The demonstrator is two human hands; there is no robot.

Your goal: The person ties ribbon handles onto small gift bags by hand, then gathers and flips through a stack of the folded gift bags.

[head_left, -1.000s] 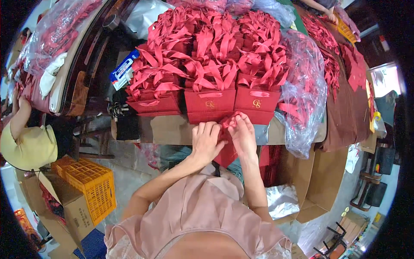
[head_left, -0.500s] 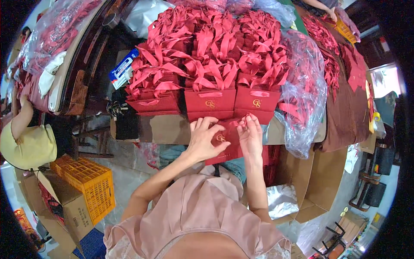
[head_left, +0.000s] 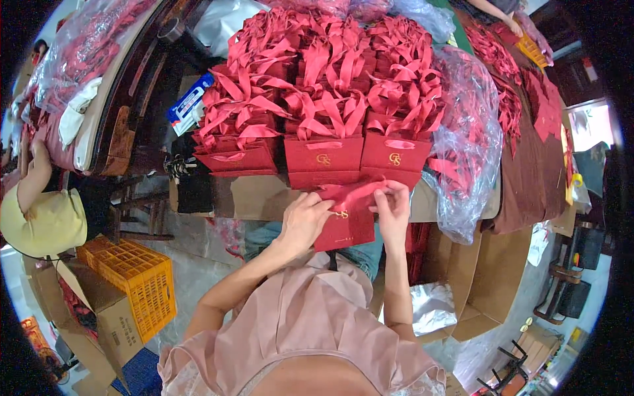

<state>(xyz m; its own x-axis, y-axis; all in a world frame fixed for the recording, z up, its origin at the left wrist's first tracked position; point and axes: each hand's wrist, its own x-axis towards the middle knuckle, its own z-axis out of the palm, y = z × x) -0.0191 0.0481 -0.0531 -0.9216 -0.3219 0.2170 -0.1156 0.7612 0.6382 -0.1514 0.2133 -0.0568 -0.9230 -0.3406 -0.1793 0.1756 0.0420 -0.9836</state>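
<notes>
A small red paper gift bag (head_left: 345, 232) with gold lettering is in front of me, at the near edge of the table. My left hand (head_left: 305, 218) is closed on its upper left, fingertips at the left end of a red ribbon (head_left: 355, 194). Across the bag's top the ribbon stretches to my right hand (head_left: 394, 203), which pinches its right end between thumb and fingers. Just beyond my hands stand three columns of similar red gift bags (head_left: 323, 157), with loose ribbon handles (head_left: 330, 112) heaped above them.
Clear plastic sacks of red ribbon (head_left: 462, 138) lie right of the bags. A blue and white box (head_left: 190, 104) sits left. Open cardboard boxes (head_left: 492, 284) and a yellow crate (head_left: 148, 290) flank me. One person's arm (head_left: 34, 175) shows left; another person's hand (head_left: 514, 24) far right.
My left hand has gone from spread fingers to gripping the ribbon at the bag's upper left. The ribbon now spans both hands, and my right hand has shifted slightly right and nearer.
</notes>
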